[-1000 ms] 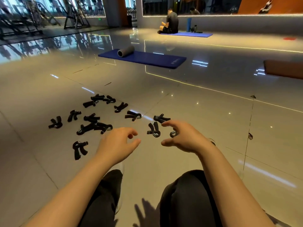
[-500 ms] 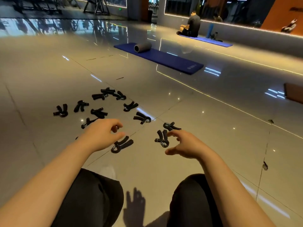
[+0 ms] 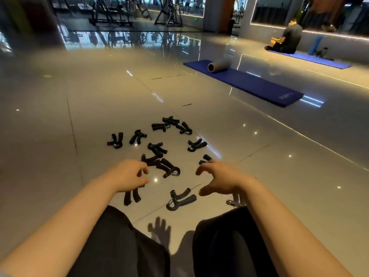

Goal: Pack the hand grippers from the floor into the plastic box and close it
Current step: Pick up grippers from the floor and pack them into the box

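Several black hand grippers lie scattered on the glossy tiled floor [image 3: 269, 176] in front of me. One hand gripper [image 3: 180, 199] lies between my hands, and a tangled pair [image 3: 163, 165] sits just beyond my left fingers. My left hand [image 3: 127, 175] hovers with loosely curled fingers over another gripper [image 3: 131, 196], whose handles stick out below the palm. My right hand [image 3: 219, 176] hangs with spread, curled fingers and holds nothing. It partly hides one gripper [image 3: 205, 157] at its fingertips and another [image 3: 235, 201] under the wrist. No plastic box is in view.
My knees in dark trousers [image 3: 119, 246] fill the bottom of the view. A blue mat [image 3: 249, 82] with a grey foam roller [image 3: 218, 65] lies at the far right. A person [image 3: 289, 39] sits on a second mat by the wall. Gym machines [image 3: 111, 15] stand at the back.
The view has swung left and tipped down, so the grippers now lie closer to my knees. Both hands have stayed low over the pile, fingers curled, with nothing picked up.
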Demonstrator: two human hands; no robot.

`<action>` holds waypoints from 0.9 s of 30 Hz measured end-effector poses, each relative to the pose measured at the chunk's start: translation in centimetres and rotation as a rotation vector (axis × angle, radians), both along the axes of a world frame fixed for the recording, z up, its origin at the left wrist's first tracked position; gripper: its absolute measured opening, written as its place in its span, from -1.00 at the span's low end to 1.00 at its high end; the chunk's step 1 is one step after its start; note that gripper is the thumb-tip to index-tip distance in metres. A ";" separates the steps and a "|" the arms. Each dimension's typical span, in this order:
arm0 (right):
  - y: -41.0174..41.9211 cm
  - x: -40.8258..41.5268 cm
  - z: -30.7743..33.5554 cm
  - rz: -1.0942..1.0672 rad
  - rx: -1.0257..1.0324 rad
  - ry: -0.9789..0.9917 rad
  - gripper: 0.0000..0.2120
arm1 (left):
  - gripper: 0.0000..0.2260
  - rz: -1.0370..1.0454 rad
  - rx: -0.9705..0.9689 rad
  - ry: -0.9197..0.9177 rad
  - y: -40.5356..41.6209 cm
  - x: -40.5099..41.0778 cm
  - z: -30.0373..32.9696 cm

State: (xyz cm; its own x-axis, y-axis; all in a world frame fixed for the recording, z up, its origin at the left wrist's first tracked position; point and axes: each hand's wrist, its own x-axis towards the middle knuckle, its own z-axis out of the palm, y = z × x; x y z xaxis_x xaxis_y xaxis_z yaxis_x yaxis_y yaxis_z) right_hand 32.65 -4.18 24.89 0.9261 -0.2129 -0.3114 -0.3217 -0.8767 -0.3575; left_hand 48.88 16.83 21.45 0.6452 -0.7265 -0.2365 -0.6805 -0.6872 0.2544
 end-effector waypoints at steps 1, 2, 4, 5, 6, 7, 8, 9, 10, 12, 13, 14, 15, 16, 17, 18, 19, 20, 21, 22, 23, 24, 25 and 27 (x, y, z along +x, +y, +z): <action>-0.8 1.4 0.0 0.004 0.016 0.000 -0.46 | -0.69 -0.023 0.046 0.021 -0.4 1.0 -0.2; -1.6 2.7 -0.1 -0.001 0.033 -0.003 -0.46 | -0.68 -0.039 0.075 0.029 -0.6 1.9 -0.3; -3.5 5.1 -0.4 -0.015 0.096 0.042 -0.47 | -0.67 -0.052 0.090 0.006 -1.0 3.7 0.2; -4.3 6.2 -0.6 -0.020 0.158 0.094 -0.48 | -0.67 -0.052 0.082 -0.012 -1.0 4.6 0.5; -5.0 7.1 -0.8 -0.027 0.231 0.152 -0.50 | -0.66 -0.055 0.078 -0.027 -0.9 5.4 1.0; -5.5 7.9 -1.1 -0.034 0.292 0.206 -0.51 | -0.65 -0.055 0.091 -0.040 -0.8 6.2 1.1; -5.8 8.7 -1.5 -0.032 0.314 0.252 -0.52 | -0.64 -0.059 0.127 -0.072 -0.6 7.0 0.9; -6.1 9.5 -2.2 -0.015 0.287 0.292 -0.52 | -0.64 -0.064 0.174 -0.121 -0.6 7.7 0.4; -6.3 10.2 -3.0 0.018 0.226 0.337 -0.51 | -0.64 -0.072 0.221 -0.157 -0.6 8.5 -0.6; -6.4 11.8 -4.9 0.117 0.070 0.411 -0.51 | -0.64 -0.077 0.263 -0.104 -0.7 10.1 -3.3; -6.3 12.4 -5.6 0.170 0.019 0.435 -0.51 | -0.62 -0.070 0.278 -0.024 -0.7 10.8 -4.7; -6.4 13.0 -6.3 0.215 -0.005 0.448 -0.51 | -0.62 -0.072 0.300 0.024 -0.9 11.4 -5.8; -6.6 13.6 -7.0 0.254 -0.017 0.454 -0.50 | -0.62 -0.085 0.321 0.017 -1.1 12.3 -6.8; -6.9 14.3 -7.8 0.287 -0.033 0.462 -0.50 | -0.63 -0.097 0.339 -0.022 -1.4 13.1 -7.8; -7.3 14.9 -8.8 0.311 -0.058 0.469 -0.50 | -0.63 -0.113 0.350 -0.050 -1.7 13.9 -9.1; -7.8 15.5 -9.9 0.326 -0.087 0.478 -0.50 | -0.63 -0.136 0.361 -0.053 -2.2 14.4 -10.6; -8.3 16.2 -11.3 0.336 -0.113 0.489 -0.50 | -0.62 -0.151 0.376 -0.040 -2.8 14.7 -12.2; -8.8 16.9 -12.7 0.343 -0.132 0.503 -0.50 | -0.61 -0.154 0.403 -0.020 -3.3 14.8 -14.0; -9.2 17.6 -14.4 0.352 -0.147 0.523 -0.50 | -0.60 -0.160 0.415 -0.007 -3.7 14.8 -15.7; -9.5 18.1 -16.1 0.364 -0.155 0.544 -0.49 | -0.59 -0.176 0.413 -0.003 -4.2 14.8 -17.3; -9.7 18.6 -18.0 0.379 -0.159 0.560 -0.49 | -0.59 -0.194 0.405 -0.007 -4.5 15.0 -19.0; -9.9 18.9 -19.9 0.392 -0.155 0.566 -0.48 | -0.60 -0.203 0.400 -0.017 -4.8 15.1 -20.7; -10.1 19.1 -21.9 0.402 -0.149 0.566 -0.47 | -0.60 -0.199 0.403 -0.021 -5.1 15.4 -22.4; -10.2 19.0 -25.6 0.435 -0.151 0.558 -0.44 | -0.60 -0.166 0.411 -0.027 -5.7 15.8 -25.9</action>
State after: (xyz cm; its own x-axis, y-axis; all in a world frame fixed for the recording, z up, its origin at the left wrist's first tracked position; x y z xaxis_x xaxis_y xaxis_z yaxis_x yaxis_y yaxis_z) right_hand 51.65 -14.42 -0.71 0.6485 0.0609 -0.7587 -0.0319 -0.9938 -0.1069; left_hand 64.69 11.15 -4.48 0.5377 -0.6696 -0.5123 -0.7926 -0.6087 -0.0364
